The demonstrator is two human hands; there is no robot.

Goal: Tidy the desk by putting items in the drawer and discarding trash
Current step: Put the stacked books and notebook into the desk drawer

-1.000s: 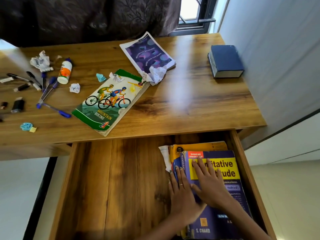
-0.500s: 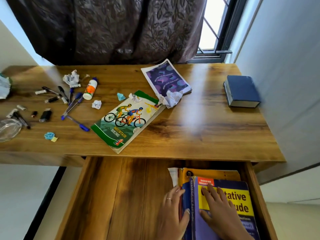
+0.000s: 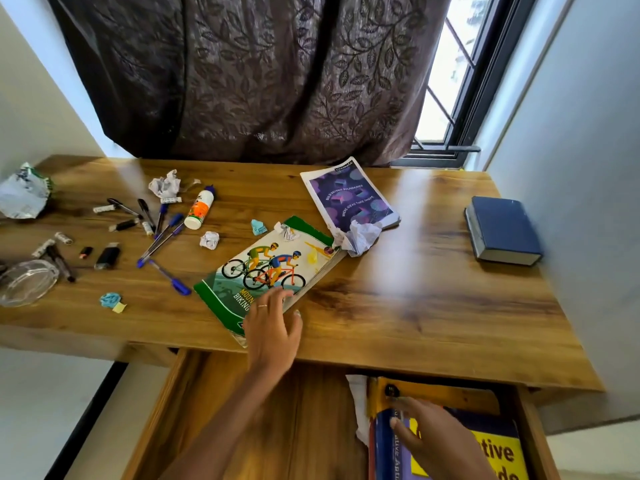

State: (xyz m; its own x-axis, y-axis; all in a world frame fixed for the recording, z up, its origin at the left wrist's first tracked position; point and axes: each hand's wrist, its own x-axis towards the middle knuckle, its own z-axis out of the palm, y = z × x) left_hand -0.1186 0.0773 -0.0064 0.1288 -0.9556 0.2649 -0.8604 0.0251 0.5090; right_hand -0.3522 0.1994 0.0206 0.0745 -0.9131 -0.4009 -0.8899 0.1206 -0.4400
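Landmark: the mountain biking book, lying flat on the wooden desk, near its front edge.
Left hand: the left hand rests on the near corner of this book, the fingers spread wide and nearly straight; it grips nothing.
Right hand: the right hand lies flat with relaxed fingers on the blue and yellow book, below and to the right of the landmark.
Drawer: the open drawer is under the desk edge, directly below the landmark; the book stack fills its right side.
Purple booklet: the purple booklet is behind the landmark, with a crumpled white paper between both.
Blue hardcover: the blue hardcover is far right of the landmark.
Pens: the pens and a glue bottle are left of the landmark.
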